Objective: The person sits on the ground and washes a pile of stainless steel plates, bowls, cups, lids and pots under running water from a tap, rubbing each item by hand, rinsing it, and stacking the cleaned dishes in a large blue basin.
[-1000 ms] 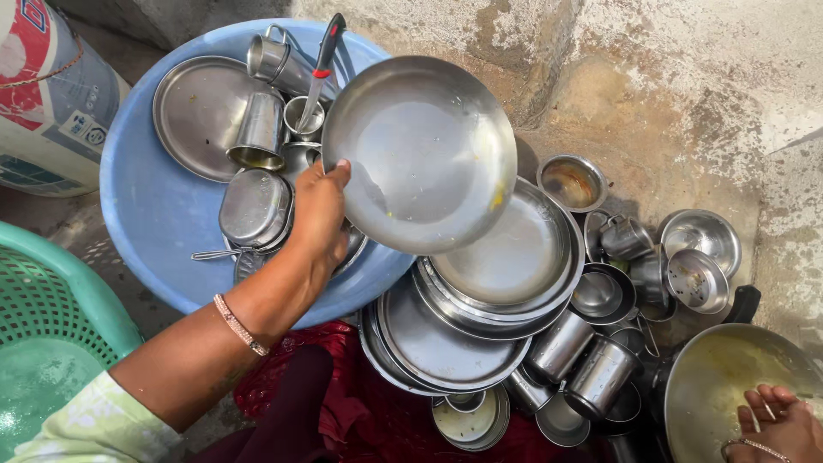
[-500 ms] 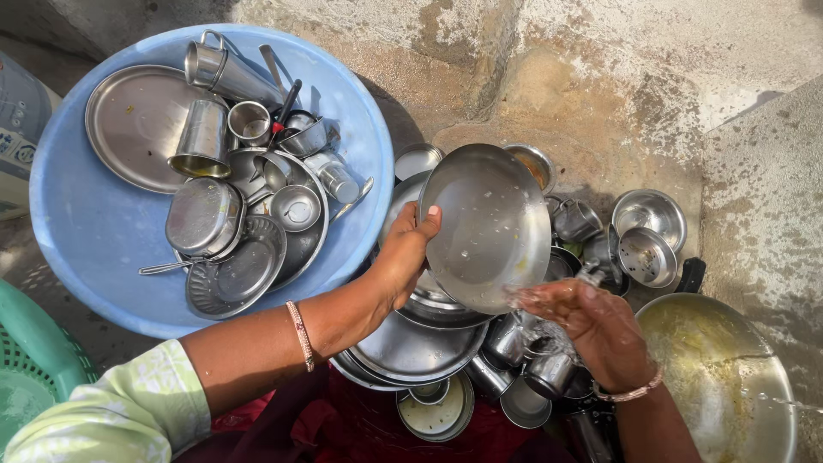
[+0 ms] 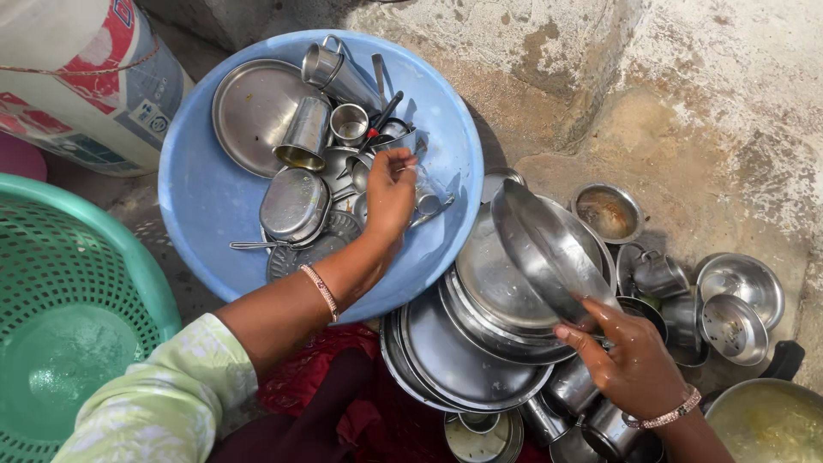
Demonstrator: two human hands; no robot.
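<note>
here the right hand (image 3: 633, 358) grips a tilted steel plate (image 3: 549, 250) by its rim at five o'clock, over stacked plates (image 3: 467, 360); the left hand (image 3: 390, 193), fingers loosely open, touches utensils in the blue tub (image 3: 201, 206) at ten o'clock.

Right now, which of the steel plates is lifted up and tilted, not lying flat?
The steel plate held by the right hand above the stack of plates; the round plate in the blue tub lies flat.
</note>
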